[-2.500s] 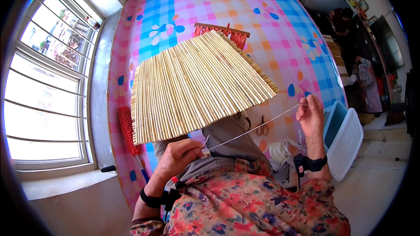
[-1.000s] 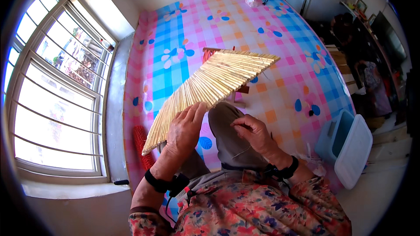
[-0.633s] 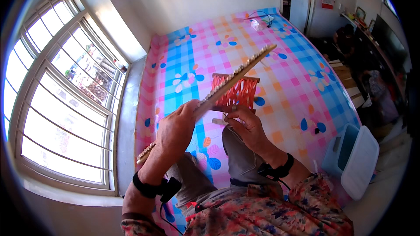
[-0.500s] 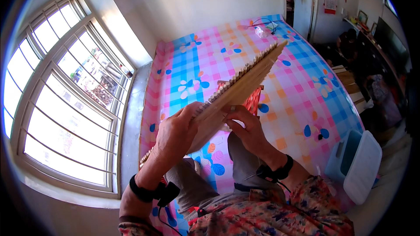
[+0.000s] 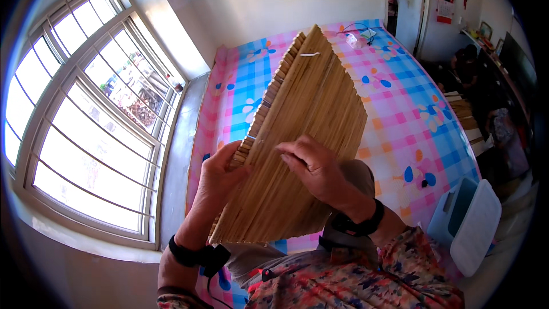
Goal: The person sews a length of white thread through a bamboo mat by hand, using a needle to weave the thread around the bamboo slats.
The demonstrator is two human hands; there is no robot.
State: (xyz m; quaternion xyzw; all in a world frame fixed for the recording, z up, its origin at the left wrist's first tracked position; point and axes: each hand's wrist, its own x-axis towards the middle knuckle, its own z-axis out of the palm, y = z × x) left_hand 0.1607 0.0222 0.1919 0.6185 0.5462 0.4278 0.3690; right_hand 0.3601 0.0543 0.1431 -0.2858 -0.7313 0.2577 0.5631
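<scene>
A stiff panel of thin tan stalks (image 5: 314, 114), laid side by side, stands tilted over my lap with its broad face towards me. My left hand (image 5: 220, 169) is closed on its left edge, thumb on the face and fingers behind. Stalk ends make a thick, ragged layer along that edge. A short white tie (image 5: 310, 54) shows near the top corner, with another pale tie (image 5: 250, 137) by my left hand. Against the middle of the face, my right hand (image 5: 311, 166) is closed in a pinch; whatever it holds is too small to make out.
A checked, flowered sheet (image 5: 394, 154) covers the surface around me. Left is a barred window (image 5: 97, 114) with a sill. A blue tub (image 5: 454, 209) with a white lid (image 5: 476, 229) stands at right. Farther right are a seated person (image 5: 466, 66) and flat boards (image 5: 466, 117).
The panel has turned from nearly edge-on to show its broad face. My left hand has shifted slightly down and left along its edge; my right hand stays pinched at the face.
</scene>
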